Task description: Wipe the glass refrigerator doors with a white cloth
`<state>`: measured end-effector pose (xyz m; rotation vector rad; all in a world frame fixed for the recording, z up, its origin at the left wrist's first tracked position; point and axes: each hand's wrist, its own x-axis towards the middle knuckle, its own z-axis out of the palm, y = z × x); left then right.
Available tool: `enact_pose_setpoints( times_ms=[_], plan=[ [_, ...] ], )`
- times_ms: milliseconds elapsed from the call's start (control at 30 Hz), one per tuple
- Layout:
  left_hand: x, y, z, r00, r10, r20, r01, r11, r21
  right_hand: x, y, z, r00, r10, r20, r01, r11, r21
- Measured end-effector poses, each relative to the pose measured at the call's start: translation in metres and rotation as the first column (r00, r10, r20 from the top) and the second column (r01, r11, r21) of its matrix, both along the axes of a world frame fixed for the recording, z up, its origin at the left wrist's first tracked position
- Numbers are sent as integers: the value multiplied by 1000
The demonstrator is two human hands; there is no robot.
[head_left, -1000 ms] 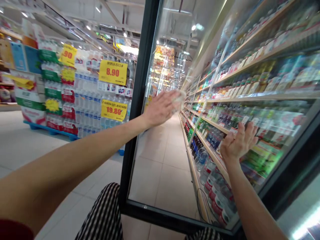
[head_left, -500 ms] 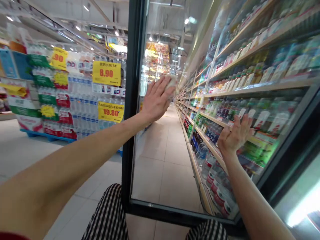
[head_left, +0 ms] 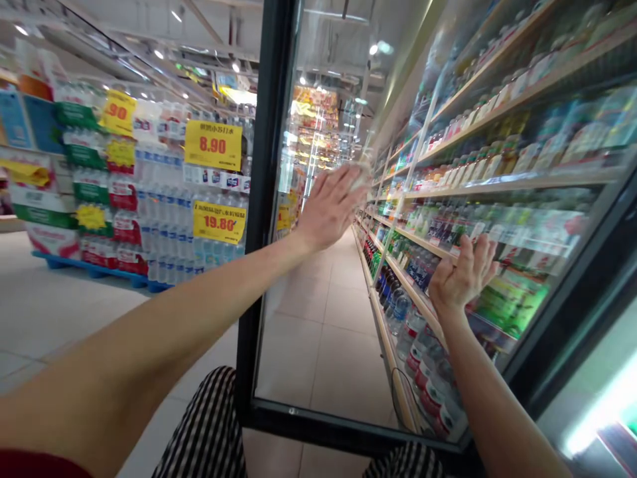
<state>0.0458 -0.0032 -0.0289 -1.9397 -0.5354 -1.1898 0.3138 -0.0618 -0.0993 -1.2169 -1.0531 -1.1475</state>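
Left hand (head_left: 328, 206) is holding a pale cloth (head_left: 365, 174) up to the glass door (head_left: 293, 358), its fingers reaching out long and slightly parted over the cloth, which is showing blurred just past the fingertips. Right hand (head_left: 460, 275) is standing raised at the door's right part, fingers loosely spread and holding nothing visible; whether it is touching the glass, cannot tell. Bottles on shelves (head_left: 512, 180) are showing to the right, and yellow price signs (head_left: 213, 145) are hanging on stacked drink packs (head_left: 166, 229), left of the door's dark frame (head_left: 251, 332).
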Motion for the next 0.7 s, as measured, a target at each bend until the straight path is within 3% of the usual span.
enact_pose_setpoints(
  times_ms=[33,100,200,267,300,400,467,500,567,633,700],
  plan=[
    [5,-2,-9,999,-7,-41,7,1000,0,0,0,0,1000,1,-2,-1,1000,-2],
    [14,-7,-37,958,-41,-284,60,996,61,0,0,0,1000,5,-5,-5,1000,-9],
    [24,-11,-70,803,-57,-594,169,976,134,1,1,0,1000,2,-8,-2,1000,0],
    [27,-11,-66,780,-50,-624,177,974,143,2,2,-1,1000,-7,-4,7,1000,9],
    [29,-11,-56,822,-46,-567,151,979,139,2,2,-1,1000,-11,-1,11,1000,11],
    [39,-11,-22,987,-5,-161,15,998,58,3,2,-2,1000,-18,6,18,1000,9],
    [51,-13,-17,1000,20,-3,-20,999,25,3,2,-3,1000,-20,10,20,1000,1],
    [57,-14,-23,999,13,-32,-12,999,46,4,2,-5,1000,-20,16,20,1000,-6],
    [68,-18,-45,962,-18,-274,58,989,137,8,0,-9,998,-16,54,18,999,-35],
    [74,-20,-66,833,-27,-552,165,965,202,15,-4,-14,993,-10,114,20,997,-81],
    [79,-21,-69,736,-28,-676,231,949,213,26,-10,-21,988,-11,153,29,993,-113]
  ],
)
